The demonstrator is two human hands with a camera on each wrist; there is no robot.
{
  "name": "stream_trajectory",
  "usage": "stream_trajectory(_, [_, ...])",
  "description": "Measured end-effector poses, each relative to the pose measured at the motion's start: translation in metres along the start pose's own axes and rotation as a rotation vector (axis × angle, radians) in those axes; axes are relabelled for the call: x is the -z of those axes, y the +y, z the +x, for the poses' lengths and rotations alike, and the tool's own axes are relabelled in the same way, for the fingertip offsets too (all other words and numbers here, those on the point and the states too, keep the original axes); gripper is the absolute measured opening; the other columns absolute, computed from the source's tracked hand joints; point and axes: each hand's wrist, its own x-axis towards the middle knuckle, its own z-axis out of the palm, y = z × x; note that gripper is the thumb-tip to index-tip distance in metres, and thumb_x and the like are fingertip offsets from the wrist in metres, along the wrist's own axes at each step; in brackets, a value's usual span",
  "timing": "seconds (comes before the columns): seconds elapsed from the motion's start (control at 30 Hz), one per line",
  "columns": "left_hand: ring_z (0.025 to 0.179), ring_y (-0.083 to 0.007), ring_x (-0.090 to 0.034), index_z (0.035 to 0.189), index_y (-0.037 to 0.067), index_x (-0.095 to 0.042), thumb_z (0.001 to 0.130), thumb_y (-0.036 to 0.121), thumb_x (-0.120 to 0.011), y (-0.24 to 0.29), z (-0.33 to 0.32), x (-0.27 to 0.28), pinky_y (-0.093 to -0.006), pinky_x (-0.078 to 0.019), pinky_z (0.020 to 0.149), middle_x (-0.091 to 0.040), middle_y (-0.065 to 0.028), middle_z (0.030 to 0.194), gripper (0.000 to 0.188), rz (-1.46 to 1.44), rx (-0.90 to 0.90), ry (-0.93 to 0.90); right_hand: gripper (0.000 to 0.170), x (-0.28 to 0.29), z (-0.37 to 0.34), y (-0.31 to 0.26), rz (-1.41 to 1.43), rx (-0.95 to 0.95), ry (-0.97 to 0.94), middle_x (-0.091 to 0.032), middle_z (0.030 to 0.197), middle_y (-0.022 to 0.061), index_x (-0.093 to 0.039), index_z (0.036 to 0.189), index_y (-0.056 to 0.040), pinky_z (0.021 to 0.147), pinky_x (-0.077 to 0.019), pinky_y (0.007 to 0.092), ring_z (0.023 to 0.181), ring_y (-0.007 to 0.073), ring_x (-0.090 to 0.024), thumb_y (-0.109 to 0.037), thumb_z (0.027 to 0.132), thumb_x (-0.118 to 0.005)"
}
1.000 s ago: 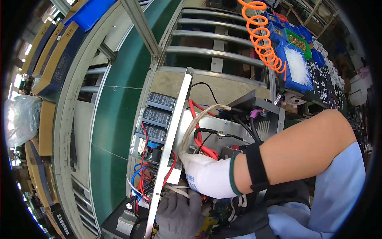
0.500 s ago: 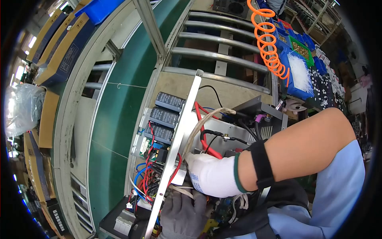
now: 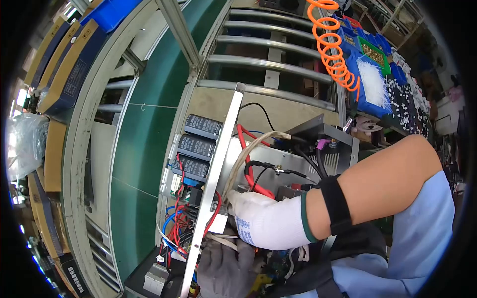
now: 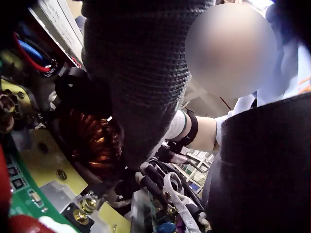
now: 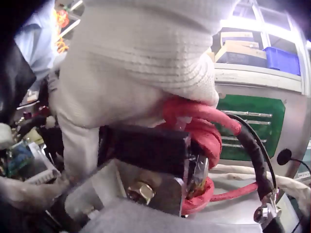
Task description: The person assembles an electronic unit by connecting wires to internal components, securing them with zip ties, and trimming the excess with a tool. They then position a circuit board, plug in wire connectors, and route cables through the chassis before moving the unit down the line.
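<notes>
An opened metal chassis with a long pale metal bar fills the middle of the head view. My right hand, in a white glove, reaches down into it beside a beige sleeved cable. Its fingertips are hidden; I cannot tell what they grip. Thick red cable loops close under the glove in the right wrist view, near a bolt on a metal bracket. Lower down, my grey-gloved left hand lies among wiring, fingertips at a pale cable loop. A copper-wound coil sits beside that glove.
Three dark capacitors and thin red and blue wires lie left of the bar. Conveyor rollers run behind the chassis. An orange coiled hose hangs near blue parts bins at the right.
My right hand and forearm have drawn slightly to the right relative to the bar. The left hand stays at about the same place. The head view has shifted a little and back.
</notes>
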Motion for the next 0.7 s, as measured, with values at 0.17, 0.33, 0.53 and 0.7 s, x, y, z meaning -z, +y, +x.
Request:
stream_trajectory(0.17, [0.091, -0.0378, -0.055, 0.114, 0.004, -0.055, 0.082, 0.038, -0.063, 0.0, 0.0, 0.001, -0.0455, -0.0422, 0.079, -0.057, -0.0216, 0.095, 0.048, 0.004, 0.004, 0.02, 0.054, 0.007, 0.015, 0.008, -0.019, 0.129, -0.091, -0.065, 0.107, 0.0062, -0.06, 0.123, -0.0132, 0.085, -0.0506, 0.0447, 0.087, 0.0262, -0.063, -0.049, 0.097, -0.029])
stream_trajectory(0.33, [0.092, -0.0373, -0.056, 0.114, 0.005, -0.055, 0.081, 0.038, -0.063, 0.0, 0.001, 0.002, -0.045, -0.0423, 0.079, -0.057, -0.0206, 0.093, 0.047, 0.04, 0.008, 0.027, 0.052, 0.005, 0.017, 0.002, -0.115, 0.073, -0.086, -0.067, 0.102, 0.0071, -0.059, 0.124, -0.0109, 0.085, -0.0485, 0.0382, 0.091, 0.0237, -0.062, -0.045, 0.097, -0.031])
stream_trajectory(0.53, [0.092, -0.036, -0.057, 0.113, 0.007, -0.056, 0.08, 0.039, -0.064, -0.006, -0.005, -0.003, -0.0447, -0.0423, 0.079, -0.059, -0.0189, 0.092, 0.047, -0.01, 0.024, 0.077, 0.016, -0.03, 0.049, -0.014, 0.312, -0.221, 0.332, -0.066, 0.087, 0.0023, -0.073, 0.091, -0.0097, 0.077, -0.0433, 0.0314, 0.079, 0.0233, -0.056, -0.018, 0.083, -0.062])
stream_trajectory(0.7, [0.095, -0.0353, -0.061, 0.116, 0.008, -0.056, 0.08, 0.034, -0.064, -0.004, -0.003, 0.003, -0.0442, -0.0457, 0.079, -0.063, -0.0195, 0.098, 0.045, 0.039, 0.017, 0.013, 0.032, -0.001, 0.043, 0.0, -0.026, 0.045, -0.094, -0.067, 0.101, 0.0082, -0.069, 0.106, -0.0095, 0.085, -0.0435, 0.0432, 0.09, 0.0261, -0.06, -0.031, 0.09, -0.052])
